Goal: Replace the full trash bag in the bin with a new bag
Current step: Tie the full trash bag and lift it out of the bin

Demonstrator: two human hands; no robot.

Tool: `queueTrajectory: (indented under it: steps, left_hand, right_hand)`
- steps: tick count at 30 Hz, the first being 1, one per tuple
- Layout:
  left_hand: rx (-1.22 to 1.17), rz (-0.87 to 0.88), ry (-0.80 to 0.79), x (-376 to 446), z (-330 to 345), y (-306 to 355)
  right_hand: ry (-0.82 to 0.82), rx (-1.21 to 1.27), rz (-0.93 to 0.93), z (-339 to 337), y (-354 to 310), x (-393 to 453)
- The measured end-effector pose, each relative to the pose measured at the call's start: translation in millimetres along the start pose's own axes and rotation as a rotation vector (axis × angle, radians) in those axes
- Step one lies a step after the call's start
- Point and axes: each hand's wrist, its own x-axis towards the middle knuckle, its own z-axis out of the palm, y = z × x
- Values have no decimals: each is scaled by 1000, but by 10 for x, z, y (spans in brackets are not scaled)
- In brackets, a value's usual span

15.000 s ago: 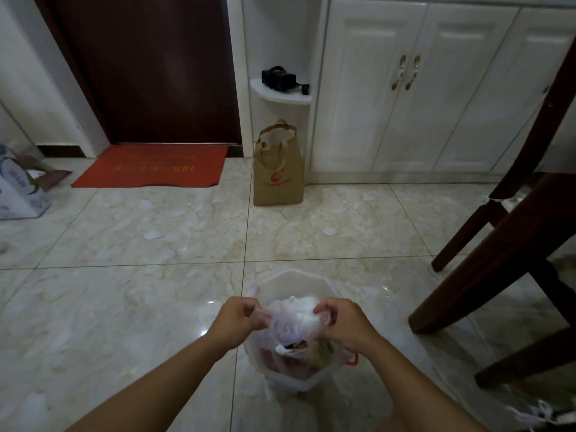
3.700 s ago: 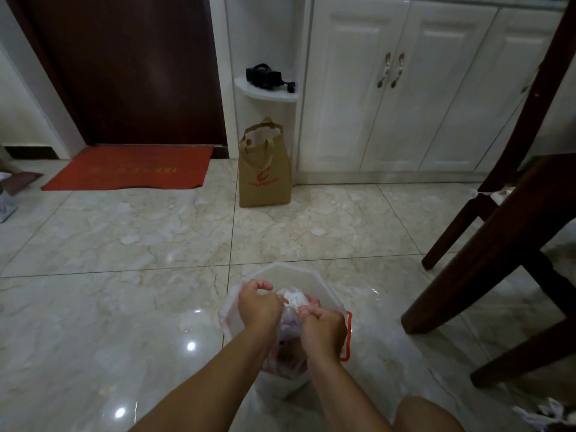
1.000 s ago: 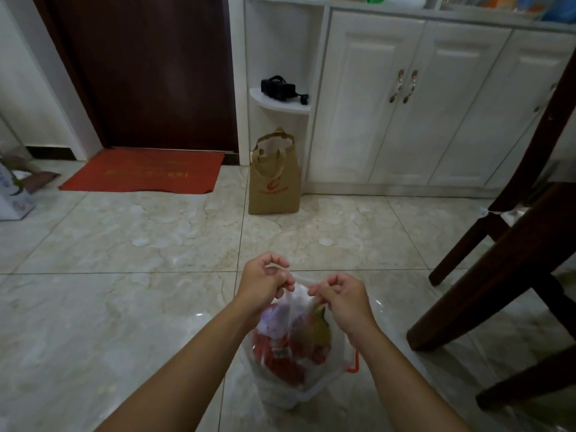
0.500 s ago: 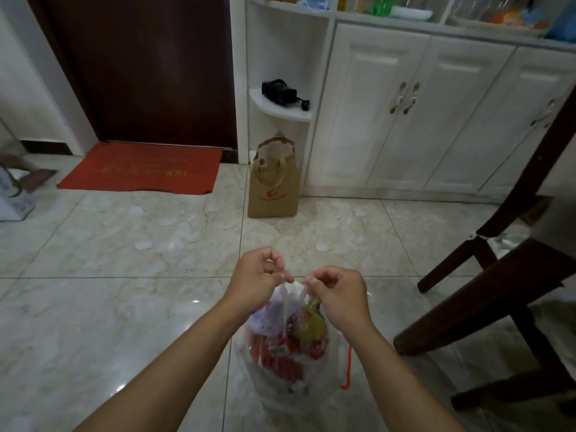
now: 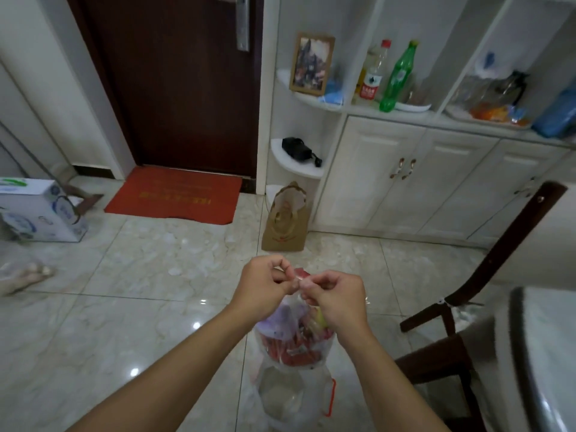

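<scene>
A clear trash bag (image 5: 293,341) stuffed with red and purple rubbish hangs in the air above the clear plastic bin (image 5: 290,397), which stands on the tiled floor and has an orange clip on its right side. My left hand (image 5: 265,286) and my right hand (image 5: 335,299) pinch the gathered top of the bag between them, fingers closed and nearly touching. The bag's bottom hangs just over the bin's mouth. Some thin film lies crumpled inside the bin.
A dark wooden chair (image 5: 486,285) stands to the right and a table edge (image 5: 536,353) at the lower right. Ahead are a brown paper bag (image 5: 285,222), white cabinets (image 5: 405,176), a red doormat (image 5: 174,194) and a dark door (image 5: 174,79). A white box (image 5: 37,210) sits at left.
Both hands have lifted the full bag up out of the bin. The view has risen, showing the shelves above the cabinets.
</scene>
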Motion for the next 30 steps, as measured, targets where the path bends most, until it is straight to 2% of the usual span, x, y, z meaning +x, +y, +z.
queueTrajectory:
  steps: [4, 8, 13, 18, 22, 26, 30]
  left_hand:
    - [-19, 7, 13, -67, -660, 906]
    - [30, 16, 43, -122, -1360, 1551]
    - [-80, 27, 93, -142, -2243, 1965]
    - [-96, 12, 149, -45, -3079, 2161]
    - [-104, 26, 268, 200, -3686, 2264]
    - [-52, 38, 394, 578, -4268, 2295]
    - [45, 35, 503, 1089, -4746, 2197]
  right_hand:
    - [-126, 109, 2, 175, -1108, -138]
    - [-260, -44, -70, 567, -1991, -219]
    - [-277, -184, -188, 1176, -2818, -276]
    - [-342, -134, -231, 1840, -3283, -228]
    - [-432, 23, -198, 2415, -3522, -25]
    - [-534, -207, -352, 3061, -3631, 402]
    - [-437, -470, -593, 3800, -3713, 951]
